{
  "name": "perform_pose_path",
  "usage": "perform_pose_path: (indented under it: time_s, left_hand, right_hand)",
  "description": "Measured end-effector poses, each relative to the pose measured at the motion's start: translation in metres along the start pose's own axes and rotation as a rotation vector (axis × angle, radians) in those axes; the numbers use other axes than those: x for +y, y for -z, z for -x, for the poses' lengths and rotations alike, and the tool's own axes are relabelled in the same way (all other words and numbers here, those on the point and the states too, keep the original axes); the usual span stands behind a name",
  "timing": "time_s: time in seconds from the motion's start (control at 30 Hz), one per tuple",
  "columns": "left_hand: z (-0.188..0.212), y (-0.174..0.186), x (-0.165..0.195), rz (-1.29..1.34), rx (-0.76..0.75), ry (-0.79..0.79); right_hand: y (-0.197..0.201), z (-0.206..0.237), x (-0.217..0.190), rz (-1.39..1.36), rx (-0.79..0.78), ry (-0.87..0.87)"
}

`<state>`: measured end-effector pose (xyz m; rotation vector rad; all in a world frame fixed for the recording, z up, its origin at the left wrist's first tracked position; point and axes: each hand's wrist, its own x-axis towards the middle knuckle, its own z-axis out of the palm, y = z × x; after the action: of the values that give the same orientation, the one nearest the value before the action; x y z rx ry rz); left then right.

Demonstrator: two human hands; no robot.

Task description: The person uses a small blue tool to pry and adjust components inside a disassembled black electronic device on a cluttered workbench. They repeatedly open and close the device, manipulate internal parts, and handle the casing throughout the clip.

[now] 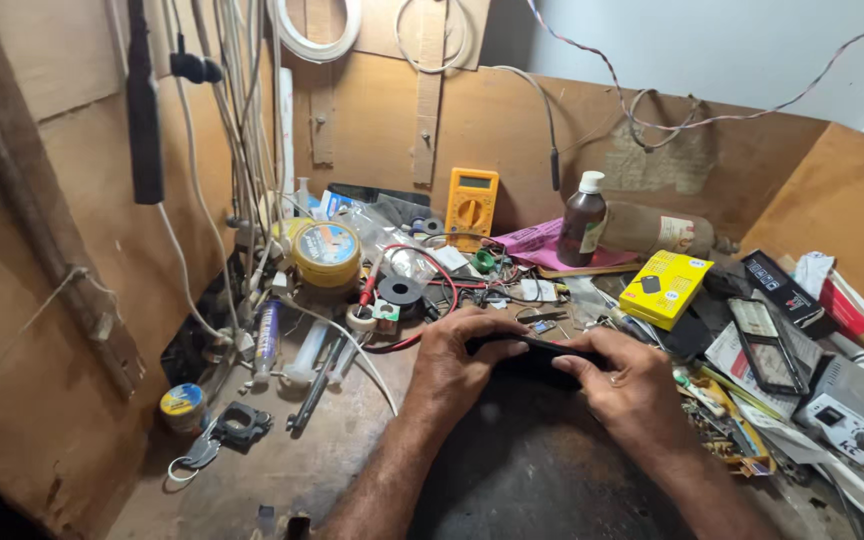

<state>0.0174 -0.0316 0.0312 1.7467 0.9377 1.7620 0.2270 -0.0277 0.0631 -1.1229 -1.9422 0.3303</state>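
Both hands close on a flat black phone-like device (532, 352) lying just in front of the yellow multimeter (472, 206): the left hand (457, 368) curls its fingers over the near-left end, while the right hand (632, 385) pinches the right end, seemingly to steady it. Right of the multimeter stand a brown bottle (582, 222) and a yellow box (666, 287).
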Motion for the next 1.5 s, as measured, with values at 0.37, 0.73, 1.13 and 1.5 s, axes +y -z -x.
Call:
perform_pose_path:
  time_s: [0.37,0.73,1.13,1.5]
  left_hand:
    - [-0.004,-0.003,0.004,-0.031,0.052,0.09]
    - [-0.002,-0.002,0.0,-0.025,0.07,0.056]
    - [-0.001,0.001,-0.003,0.057,0.118,0.075]
    - [-0.003,-0.004,-0.003,-0.07,0.188,0.069]
  right_hand:
    - [0.0,-0.012,-0.018,0.16,-0.024,0.153]
    - [-0.019,-0.018,-0.025,0.259,0.004,0.253]
    - [-0.03,-0.022,-0.026,0.169,-0.014,0.238]
    - [-0.021,-0.027,-0.031,0.229,-0.107,0.151]
